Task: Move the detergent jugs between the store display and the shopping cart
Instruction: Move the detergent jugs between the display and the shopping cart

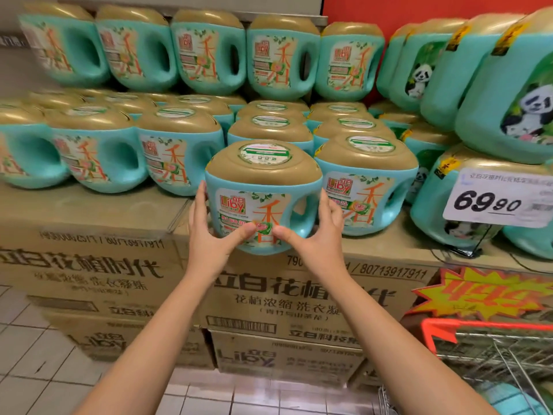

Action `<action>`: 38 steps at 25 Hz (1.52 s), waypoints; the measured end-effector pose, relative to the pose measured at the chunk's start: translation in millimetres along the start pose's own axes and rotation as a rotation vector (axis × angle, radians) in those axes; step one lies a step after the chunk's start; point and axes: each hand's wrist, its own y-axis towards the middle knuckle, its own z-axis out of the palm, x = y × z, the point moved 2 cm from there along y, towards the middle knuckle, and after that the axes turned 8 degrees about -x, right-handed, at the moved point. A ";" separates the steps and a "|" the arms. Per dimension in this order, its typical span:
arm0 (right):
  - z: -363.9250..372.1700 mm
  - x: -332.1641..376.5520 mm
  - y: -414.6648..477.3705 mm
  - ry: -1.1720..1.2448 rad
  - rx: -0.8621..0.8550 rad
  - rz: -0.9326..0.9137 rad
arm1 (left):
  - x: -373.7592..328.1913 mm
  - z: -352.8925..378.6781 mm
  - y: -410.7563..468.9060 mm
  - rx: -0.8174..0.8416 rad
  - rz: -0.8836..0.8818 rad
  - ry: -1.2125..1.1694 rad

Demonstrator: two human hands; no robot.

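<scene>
Clasped from both sides at the front edge of the store display (89, 206): one teal detergent jug (263, 202) with a gold cap, upright, label facing the camera, handle opening to the right. Left grip (209, 238) half closed round the jug's left flank, fingers curling up its side, thumb pressed flat on the lower label. Right grip (314, 235) half closed round the handle side, fingers reaching up along the handle, thumb on the lower front, tip nearly meeting the other thumb. Bottom of the jug out past the top front edge of the cardboard boxes (74, 265); impossible to tell whether resting on them or lifted clear.

Just beside it on the right, a matching jug (368, 187). Behind and to the left, rows of the same jugs (176, 157), with a further tier (209, 52) stacked above. Farther right, teal panda jugs (514, 109), and in front of them a white price card (493, 199) reading 69.90. Below that, an orange and yellow starburst sign (484, 295).

At lower right, the shopping cart (484, 326), wire basket with a red rim, something teal (508, 396) low inside it, too blurred to name. Pale floor tiles (30, 354) at lower left.
</scene>
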 end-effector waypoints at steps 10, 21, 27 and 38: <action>-49.8 -23.2 2.0 -0.101 -0.495 -0.113 | 5.7 26.5 -2.8 -0.126 0.025 0.142; -88.4 -59.1 38.6 -0.258 -0.252 0.079 | 12.1 36.2 -2.9 -0.203 -0.027 0.142; -88.2 -58.3 32.3 -0.210 -0.227 0.080 | 4.7 42.4 -12.9 -0.230 0.000 0.250; -152.5 -66.9 -78.1 -0.069 -0.355 -0.027 | -18.4 64.4 -104.6 -0.135 -0.146 -0.029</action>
